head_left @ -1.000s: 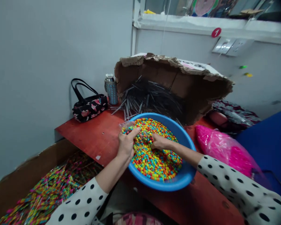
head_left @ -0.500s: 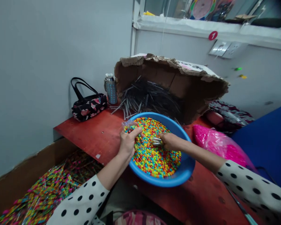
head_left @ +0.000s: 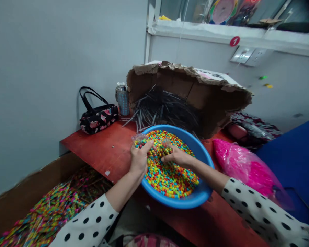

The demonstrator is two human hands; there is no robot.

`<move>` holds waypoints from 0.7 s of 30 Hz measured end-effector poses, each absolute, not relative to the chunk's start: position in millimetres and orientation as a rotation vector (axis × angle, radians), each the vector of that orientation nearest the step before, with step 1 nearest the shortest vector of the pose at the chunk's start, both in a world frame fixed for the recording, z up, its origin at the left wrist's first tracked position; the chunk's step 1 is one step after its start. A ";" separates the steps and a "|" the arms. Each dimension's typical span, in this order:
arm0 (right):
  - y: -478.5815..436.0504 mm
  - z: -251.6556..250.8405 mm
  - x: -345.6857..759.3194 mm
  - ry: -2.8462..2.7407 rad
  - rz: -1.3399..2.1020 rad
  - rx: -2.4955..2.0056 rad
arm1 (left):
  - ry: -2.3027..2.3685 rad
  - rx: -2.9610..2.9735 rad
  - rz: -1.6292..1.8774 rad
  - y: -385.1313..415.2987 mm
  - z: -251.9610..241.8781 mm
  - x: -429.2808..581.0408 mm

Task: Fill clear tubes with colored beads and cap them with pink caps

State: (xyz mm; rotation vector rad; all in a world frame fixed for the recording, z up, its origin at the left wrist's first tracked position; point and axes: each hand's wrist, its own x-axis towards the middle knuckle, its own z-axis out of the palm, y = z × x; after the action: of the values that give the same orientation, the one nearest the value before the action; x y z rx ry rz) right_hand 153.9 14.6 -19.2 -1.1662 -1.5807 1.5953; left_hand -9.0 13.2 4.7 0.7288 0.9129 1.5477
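A blue basin [head_left: 208, 161] on the red table holds a heap of small multicoloured pellets [head_left: 177, 181]. Over its left rim, my left hand [head_left: 139, 158] is closed round a bunch of clear plastic tubes [head_left: 139, 139] with coloured pellets showing in their ends. My right hand [head_left: 179, 157] is above the heap, its fingers closed round another bunch of clear tubes [head_left: 166, 143], whose upturned ends show pellets. The two hands are close together but apart. My fingers partly hide both bunches, and the lower ends of the tubes are not visible.
Behind the basin, a torn cardboard box [head_left: 221, 116] lies open with many thin clear tubes [head_left: 167, 106]. A floral handbag [head_left: 99, 118] and a flask [head_left: 123, 99] stand left. A pink bag [head_left: 247, 164] lies right. Filled colourful tubes [head_left: 54, 206] are heaped in a low box at lower left.
My right hand has risen from the pellets and moved left toward my left hand, turning its tube ends upward. My left hand has barely moved.
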 end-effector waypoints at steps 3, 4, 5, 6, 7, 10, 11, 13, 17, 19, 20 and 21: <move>12.7 -16.2 157.5 -1.410 1.729 -1.047 | 0.938 0.769 1.494 12.4 4.2 -8.5; 12.6 -16.0 157.9 -1.389 1.745 -1.011 | 0.949 0.783 1.475 12.1 3.8 -8.3; 12.6 -15.9 158.1 -1.376 1.748 -0.985 | 0.961 0.795 1.462 11.9 3.1 -8.3; 12.6 -15.7 158.3 -1.359 1.745 -0.969 | 0.972 0.809 1.452 11.9 2.2 -8.3; 12.4 -15.3 158.5 -1.339 1.748 -0.961 | 0.983 0.825 1.447 12.0 1.1 -8.4; 10.2 -12.9 159.1 -1.260 1.799 -0.938 | 0.991 0.908 1.427 13.0 -1.9 -8.6; 9.1 -11.8 159.1 -1.227 1.805 -0.931 | 0.992 0.939 1.416 13.2 -2.5 -8.4; 6.6 -9.3 158.3 -1.156 1.797 -0.917 | 0.996 0.979 1.389 13.4 -2.6 -7.5; 2.3 -4.5 152.5 -1.067 1.780 -0.875 | 0.966 0.956 1.295 12.6 -1.3 -4.8; 0.3 -2.4 147.9 -1.079 1.770 -0.860 | 0.928 0.937 1.269 12.1 -1.1 -3.9; -0.5 -1.6 145.4 -1.092 1.761 -0.861 | 0.909 0.924 1.265 12.0 -0.9 -3.6; -1.2 -1.0 143.1 -1.102 1.745 -0.866 | 0.894 0.907 1.262 11.8 -0.6 -3.5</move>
State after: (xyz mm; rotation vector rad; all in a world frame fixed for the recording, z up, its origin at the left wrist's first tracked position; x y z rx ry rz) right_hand 143.1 -1.2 -1.0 -0.8655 -1.1020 1.7450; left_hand -3.5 11.8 -0.6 0.9068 0.8936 1.2622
